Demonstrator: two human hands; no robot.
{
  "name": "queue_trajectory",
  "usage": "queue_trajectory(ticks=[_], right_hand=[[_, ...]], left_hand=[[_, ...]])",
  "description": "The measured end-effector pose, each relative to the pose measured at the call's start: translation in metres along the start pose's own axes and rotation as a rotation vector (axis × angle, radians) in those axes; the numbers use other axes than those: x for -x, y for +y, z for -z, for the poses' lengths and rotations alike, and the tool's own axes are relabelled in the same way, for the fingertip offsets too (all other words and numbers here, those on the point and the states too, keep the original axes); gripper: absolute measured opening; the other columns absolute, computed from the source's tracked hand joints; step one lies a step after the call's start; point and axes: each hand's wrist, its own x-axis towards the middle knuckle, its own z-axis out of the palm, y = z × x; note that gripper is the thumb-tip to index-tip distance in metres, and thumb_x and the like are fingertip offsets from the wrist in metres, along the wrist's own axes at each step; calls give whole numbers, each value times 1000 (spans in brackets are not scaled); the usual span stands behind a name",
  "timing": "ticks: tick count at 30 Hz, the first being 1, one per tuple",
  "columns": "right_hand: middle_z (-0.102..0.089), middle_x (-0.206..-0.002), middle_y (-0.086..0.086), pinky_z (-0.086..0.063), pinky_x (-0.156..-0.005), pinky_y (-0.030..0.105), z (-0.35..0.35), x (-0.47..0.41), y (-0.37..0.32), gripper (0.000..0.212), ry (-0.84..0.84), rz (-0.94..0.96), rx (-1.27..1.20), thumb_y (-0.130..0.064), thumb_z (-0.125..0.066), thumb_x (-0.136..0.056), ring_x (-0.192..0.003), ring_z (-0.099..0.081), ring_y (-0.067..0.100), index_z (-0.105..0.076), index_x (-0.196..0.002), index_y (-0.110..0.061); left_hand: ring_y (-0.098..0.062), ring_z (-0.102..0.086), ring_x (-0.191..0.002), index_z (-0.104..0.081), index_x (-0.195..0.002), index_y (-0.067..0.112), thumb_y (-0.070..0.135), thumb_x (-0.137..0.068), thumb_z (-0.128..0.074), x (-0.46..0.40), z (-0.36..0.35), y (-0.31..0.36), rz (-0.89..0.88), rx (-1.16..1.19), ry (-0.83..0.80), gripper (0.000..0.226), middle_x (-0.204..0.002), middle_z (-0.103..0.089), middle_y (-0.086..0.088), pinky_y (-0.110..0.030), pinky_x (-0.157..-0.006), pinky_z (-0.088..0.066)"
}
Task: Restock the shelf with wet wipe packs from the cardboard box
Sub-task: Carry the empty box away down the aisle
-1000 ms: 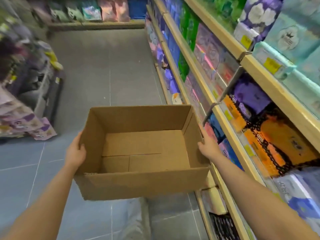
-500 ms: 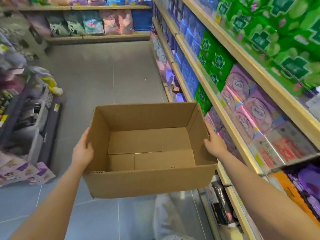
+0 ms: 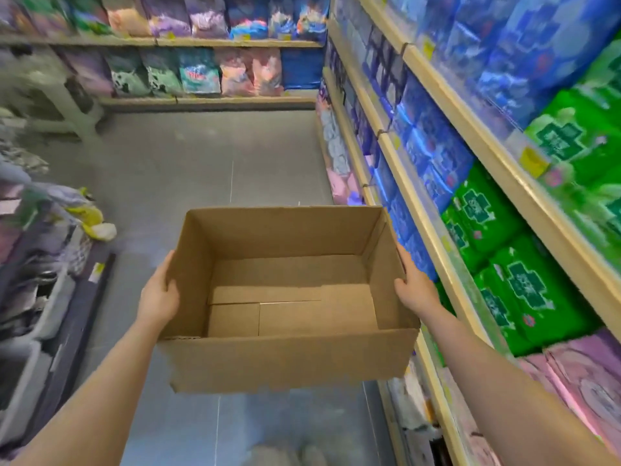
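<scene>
I hold an open brown cardboard box (image 3: pixel 285 361) in the air in front of me, and its inside is empty. My left hand (image 3: pixel 158 295) lies flat against the box's left wall, thumb up along the edge. My right hand (image 3: pixel 415 290) presses the right wall with fingers stretched forward. The wooden shelf (image 3: pixel 431 230) runs along my right, close to the box, filled with blue packs (image 3: pixel 433 153), green packs (image 3: pixel 517 290) and pink packs (image 3: pixel 578 375). No pack is in either hand.
Grey tiled floor (image 3: pixel 201 169) stretches ahead to a back shelf (image 3: pixel 208 100) lined with coloured bags. Low display bins (image 3: pixel 40 290) with goods stand along the left. The aisle between them is about two box widths wide.
I have moved forward along the aisle with the box held the same way. The orange and purple packs have passed out of view; blue and green packs are now beside the box.
</scene>
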Motion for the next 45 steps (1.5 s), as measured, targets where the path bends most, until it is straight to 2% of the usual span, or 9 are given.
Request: queue_trajectory(ticks=[9,13,19,26,29,32,38,42,45], right_hand=[[-63,-94,22,-37,-49,32,-13,-223,-111,76,15,32,-65,-3,-39,-86,-55,-49,29,-10,-144,-43],[-57,-78,14,-32,-44,28,-19,-325,-172,74,8,-12,-88,-2,-39,-88,-50,-41,20,-11,-145,-40],[-61,-93,12,-39,-49,30,-7,-465,-249,72,20,-15,-73,-4,-40,-89,-58,-52,23,-10,-146,-37],[-53,-66,10,-28,-41,30,-3,-643,-304,73,58,-12,-9,-5,-39,-89,-46,-39,20,-9,-145,-41],[-60,-84,8,-41,-46,40,-6,-733,-319,74,48,0,-12,-6,-42,-89,-51,-49,27,-8,-145,-41],[-51,-91,4,-39,-49,33,5,-818,-345,73,-2,-19,14,-6,-43,-90,-63,-58,31,-9,-146,-39],[-61,-111,23,-24,-43,25,31,-977,-404,72,-59,20,-6,-3,-41,-89,-48,-40,12,-10,-147,-34],[-60,-89,2,-36,-48,33,32,-1080,-440,74,-30,14,-6,-8,-42,-91,-53,-50,25,-4,-144,-43],[-62,-89,10,-39,-48,35,26,-1159,-470,74,-7,4,7,-9,-43,-92,-54,-52,28,-4,-144,-44]], left_hand=[[-32,-38,-133,-32,-144,10,-5,-93,-37,-249,-22,21,-37,3,-1,53,-147,-38,-14,-37,-110,-26],[-32,-37,-134,-33,-144,11,-5,-94,-35,-375,-23,46,-29,1,-25,52,-147,-39,-13,-37,-110,-26],[-32,-40,-132,-33,-144,14,-4,-93,-34,-538,-23,85,-53,-25,-48,54,-146,-41,-10,-39,-109,-30],[-33,-40,-132,-32,-144,16,-5,-93,-34,-714,-69,122,-33,14,-20,56,-146,-41,-10,-39,-106,-31],[-31,-38,-134,-33,-144,15,-6,-93,-34,-793,-99,136,-4,35,-27,55,-147,-40,-11,-38,-110,-28],[-32,-36,-134,-32,-144,13,-5,-93,-35,-874,-121,158,41,26,-39,54,-148,-38,-13,-39,-110,-27],[-34,-38,-133,-32,-144,12,-4,-94,-38,-1020,-141,206,74,10,-3,53,-147,-39,-16,-40,-110,-26],[-34,-38,-132,-33,-144,16,-1,-95,-38,-1121,-157,230,74,33,10,53,-146,-40,-14,-44,-111,-29],[-34,-39,-132,-34,-143,13,-4,-93,-38,-1199,-174,242,39,53,42,53,-145,-41,-15,-41,-111,-27]])
